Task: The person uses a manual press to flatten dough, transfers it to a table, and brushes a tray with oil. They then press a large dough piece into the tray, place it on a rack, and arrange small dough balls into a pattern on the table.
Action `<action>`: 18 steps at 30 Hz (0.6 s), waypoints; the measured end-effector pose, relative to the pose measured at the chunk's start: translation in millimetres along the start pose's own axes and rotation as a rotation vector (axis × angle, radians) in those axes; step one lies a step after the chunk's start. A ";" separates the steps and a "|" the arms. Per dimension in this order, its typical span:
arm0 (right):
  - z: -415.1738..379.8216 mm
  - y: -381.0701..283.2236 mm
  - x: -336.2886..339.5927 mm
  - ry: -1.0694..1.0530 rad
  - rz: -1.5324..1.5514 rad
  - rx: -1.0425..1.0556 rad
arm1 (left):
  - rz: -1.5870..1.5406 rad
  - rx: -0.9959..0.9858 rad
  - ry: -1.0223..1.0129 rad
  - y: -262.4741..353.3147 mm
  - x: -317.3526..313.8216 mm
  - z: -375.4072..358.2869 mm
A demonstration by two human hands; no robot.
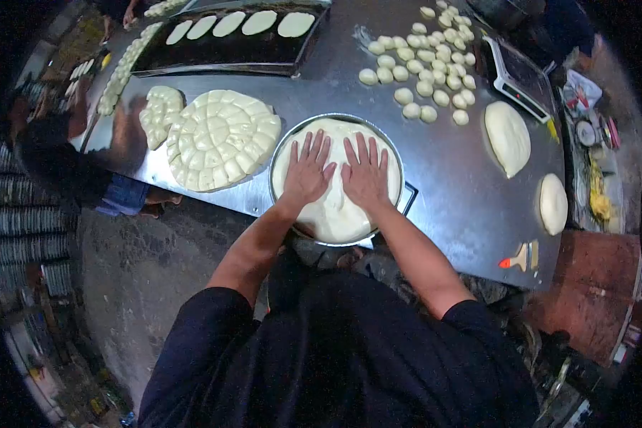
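A wide round sheet of pale dough (pixel 335 214) fills a shallow metal pan (pixel 401 167) at the table's near edge. My left hand (pixel 309 171) lies flat on the left part of this dough, fingers stretched away from me. On the right part rests my right hand (pixel 366 171), also flat, with fingers a little apart. Neither hand grips anything. Left of the pan lies a round slab of dough scored into many pieces (pixel 221 139), touching a smaller scored piece (pixel 160 114).
Several dough balls (pixel 424 75) lie at the back right. Beyond them are a digital scale (pixel 517 82), two dough lumps (pixel 508 139) and a brush (pixel 524 257). Flat dough ovals lie on a dark tray (pixel 221 60). A co-worker (pixel 64 157) stands at the left.
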State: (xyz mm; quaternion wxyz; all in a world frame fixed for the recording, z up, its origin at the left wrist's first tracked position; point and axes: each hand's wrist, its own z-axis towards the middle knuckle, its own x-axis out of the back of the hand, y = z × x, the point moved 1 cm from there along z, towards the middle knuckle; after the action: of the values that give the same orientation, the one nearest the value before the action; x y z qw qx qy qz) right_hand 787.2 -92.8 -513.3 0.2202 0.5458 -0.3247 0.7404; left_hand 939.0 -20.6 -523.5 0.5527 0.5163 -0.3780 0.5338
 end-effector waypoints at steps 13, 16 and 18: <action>-65.0 101.9 56.4 0.155 0.450 -0.552 | -0.039 0.278 -0.361 47.7 6.1 -72.3; -103.4 94.8 27.9 0.105 0.596 -0.646 | -0.174 0.259 -0.549 45.2 20.3 -61.9; -112.8 65.7 35.7 0.171 0.616 -0.646 | -0.503 0.235 -0.572 24.7 40.7 -56.7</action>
State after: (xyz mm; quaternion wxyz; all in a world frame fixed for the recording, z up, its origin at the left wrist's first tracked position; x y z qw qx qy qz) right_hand 656.5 -57.9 -516.9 0.1748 0.2638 -0.6669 0.6746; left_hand 913.1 40.3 -490.2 0.4758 0.7804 -0.3147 0.2560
